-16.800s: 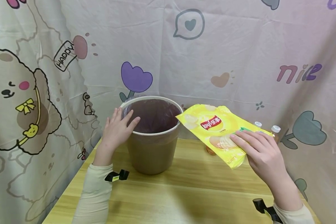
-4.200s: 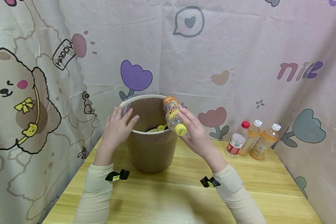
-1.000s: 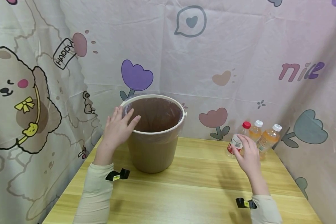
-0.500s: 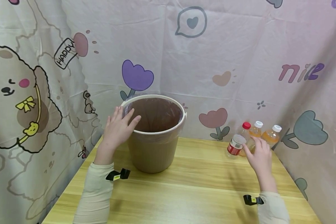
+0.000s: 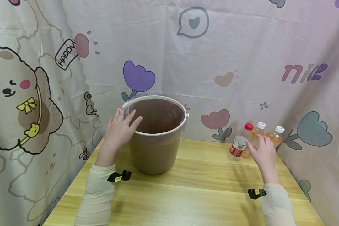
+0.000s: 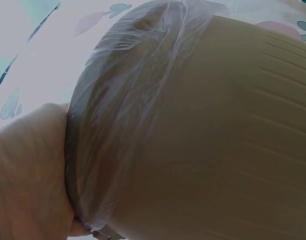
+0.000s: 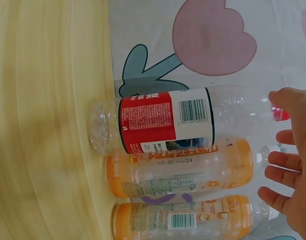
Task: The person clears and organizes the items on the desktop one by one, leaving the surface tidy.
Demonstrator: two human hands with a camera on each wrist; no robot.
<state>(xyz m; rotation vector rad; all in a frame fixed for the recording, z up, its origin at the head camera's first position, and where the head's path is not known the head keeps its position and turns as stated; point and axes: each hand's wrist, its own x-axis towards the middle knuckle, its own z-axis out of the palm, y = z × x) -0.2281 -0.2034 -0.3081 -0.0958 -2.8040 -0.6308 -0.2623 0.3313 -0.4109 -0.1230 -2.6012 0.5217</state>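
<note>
My left hand, fingers spread and fairly straight, rests on the left rim of a brown trash can. Clear plastic liner folds over that rim in the left wrist view. At the right, my right hand holds nothing; its fingers are apart, in front of several upright plastic bottles. Nearest its thumb is a clear bottle with a red cap and red-white label. Beside it stand two orange-labelled bottles, one in the middle and one outermost, both with white caps.
The trash can stands at the back left of a wooden table. A printed curtain hangs right behind the can and bottles, and continues along both sides.
Earlier my right hand held a yellow chip bag, then a yellow-capped bottle at the can; neither shows now. Over the last second it shifted right, past the red-capped bottle. My left hand stayed.
</note>
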